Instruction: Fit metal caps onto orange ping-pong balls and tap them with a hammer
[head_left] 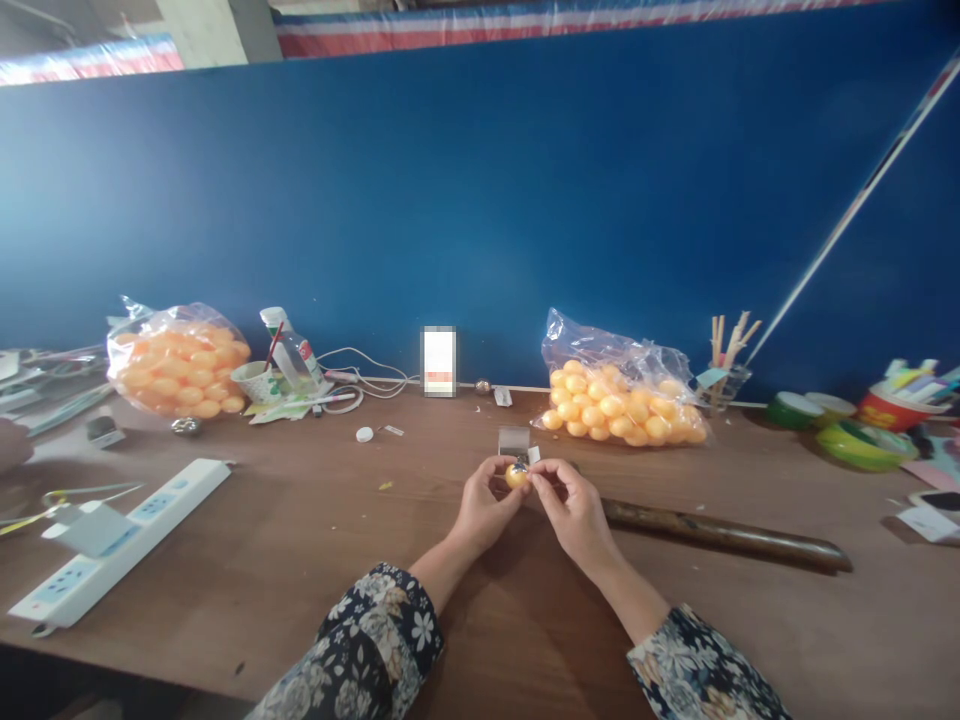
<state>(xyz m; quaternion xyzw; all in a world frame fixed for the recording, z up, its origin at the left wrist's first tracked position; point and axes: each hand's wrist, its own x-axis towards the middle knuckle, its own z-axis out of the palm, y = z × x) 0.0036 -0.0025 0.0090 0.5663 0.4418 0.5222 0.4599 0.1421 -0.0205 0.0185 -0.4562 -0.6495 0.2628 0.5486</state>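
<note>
A small orange ping-pong ball [516, 477] with a silver, shiny patch on its upper side is between my two hands above the table. My left hand [486, 505] grips it from the left, thumb and fingers closed round it. On the other side my right hand [574, 508] has thumb and forefinger pinched together at the ball's right edge, beside the silver patch. Whatever lies between those fingertips is too small to make out. Just beyond the hands is a small grey piece [514, 440] with a white tag next to it.
Clear bags of orange balls stand at back left [184, 365] and back right [622, 400]. A dark wooden stick [735, 535] lies right of my hands. A white power strip [127, 540] is at left. Tape rolls [862, 440] and a red pen cup [896, 410] sit far right.
</note>
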